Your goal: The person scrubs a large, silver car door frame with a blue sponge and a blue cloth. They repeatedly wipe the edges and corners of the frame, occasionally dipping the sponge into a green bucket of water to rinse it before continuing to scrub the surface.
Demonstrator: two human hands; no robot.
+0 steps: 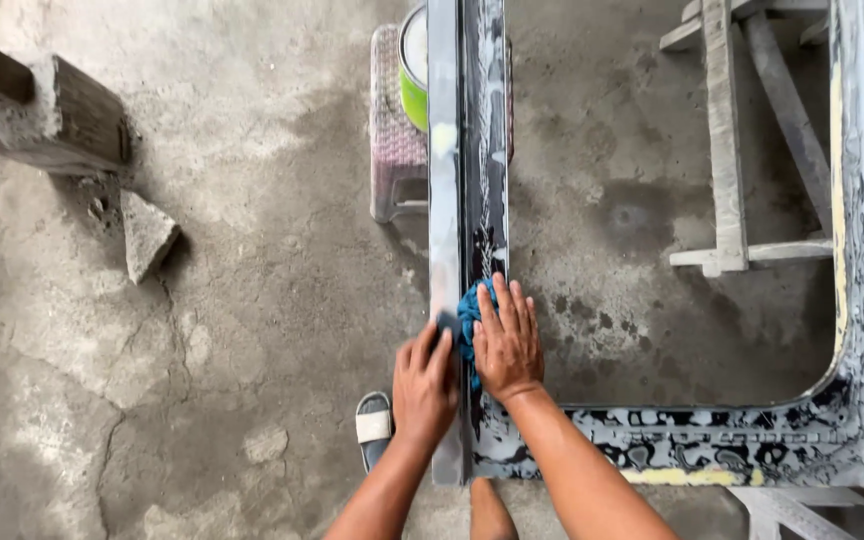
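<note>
A large metal frame panel (467, 150), grey and black with mottled paint, runs away from me and bends right along the bottom (712, 440). My right hand (507, 340) presses flat on a blue cloth (469, 315) against the upright strip of the panel. My left hand (424, 385) lies beside it, fingers resting on the grey left edge of the strip and touching the cloth's lower part. Most of the cloth is hidden under my right hand.
A green-rimmed paint can (414, 65) stands on a small woven stool (395, 130) behind the panel. A wooden trestle (732, 140) stands inside the frame. A broken concrete chunk (145, 233) and a wooden block (47, 110) lie left on the cracked concrete floor. My sandalled foot (374, 425) is below.
</note>
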